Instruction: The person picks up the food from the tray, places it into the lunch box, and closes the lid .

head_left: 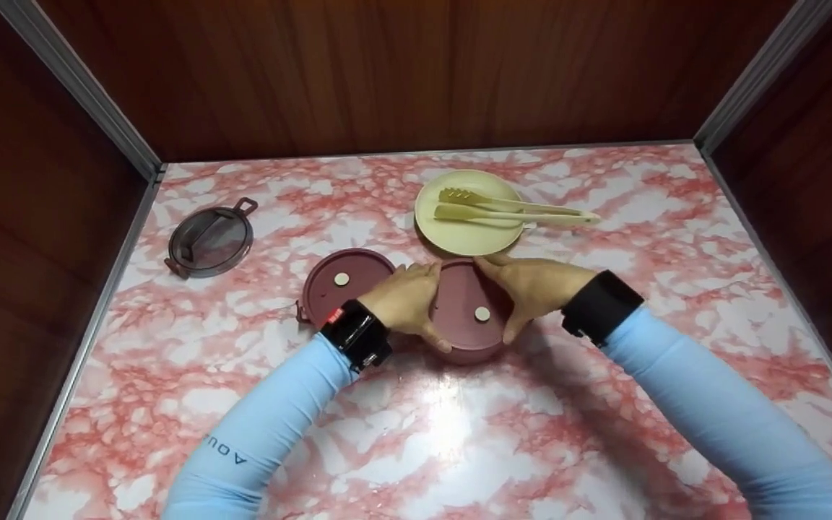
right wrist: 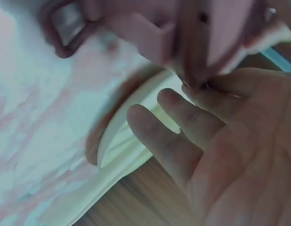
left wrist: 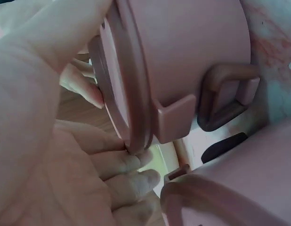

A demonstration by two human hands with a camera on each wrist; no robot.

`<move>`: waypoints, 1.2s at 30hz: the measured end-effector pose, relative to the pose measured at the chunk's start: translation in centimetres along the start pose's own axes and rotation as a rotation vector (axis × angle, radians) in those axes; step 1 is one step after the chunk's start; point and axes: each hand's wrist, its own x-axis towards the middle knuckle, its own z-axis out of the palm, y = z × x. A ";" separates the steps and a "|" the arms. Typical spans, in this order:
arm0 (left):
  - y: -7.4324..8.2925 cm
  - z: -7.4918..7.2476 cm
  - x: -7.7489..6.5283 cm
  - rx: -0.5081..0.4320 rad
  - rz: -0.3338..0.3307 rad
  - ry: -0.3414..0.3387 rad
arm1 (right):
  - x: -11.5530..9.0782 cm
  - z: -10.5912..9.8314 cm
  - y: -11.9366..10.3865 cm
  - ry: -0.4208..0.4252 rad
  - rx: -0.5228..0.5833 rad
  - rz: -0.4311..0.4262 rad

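Observation:
Two dusty-pink lidded containers stand side by side on the table. My left hand (head_left: 407,300) grips the lid rim of the right container (head_left: 465,336) from its left side, thumb in front and fingers farther back. From the right side, my right hand (head_left: 531,289) holds the same rim between thumb and fingers. This round lid (head_left: 459,303) bears a small white knob. In the left wrist view a clip tab (left wrist: 176,120) and a loop handle (left wrist: 211,101) show on the container's side. The left container (head_left: 354,260) sits beside my left hand, partly hidden by it.
Behind the containers is a pale green plate-like pan (head_left: 466,242), with a slotted utensil (head_left: 463,196) and a spatula (head_left: 452,212) lying across it. A glass lid (head_left: 217,245) with brown handles lies at the far left. Wooden walls (head_left: 416,79) bound the marbled table (head_left: 423,433).

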 end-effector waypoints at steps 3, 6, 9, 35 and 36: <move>0.3 -0.2 0.3 0.030 -0.008 -0.003 | 0.1 0.1 -0.2 -0.029 -0.053 0.006; 0.7 -0.6 0.4 0.056 -0.011 -0.004 | 0.1 0.0 -0.5 -0.032 -0.103 0.015; 1.1 -0.9 0.3 0.078 -0.006 0.001 | 0.0 -0.3 -0.9 -0.028 -0.140 0.028; 1.2 -0.3 0.4 0.132 -0.036 -0.067 | 0.2 1.2 0.3 -0.017 0.070 -0.044; 1.3 -0.2 0.4 0.123 -0.039 -0.064 | 0.1 1.2 0.2 -0.016 0.067 -0.038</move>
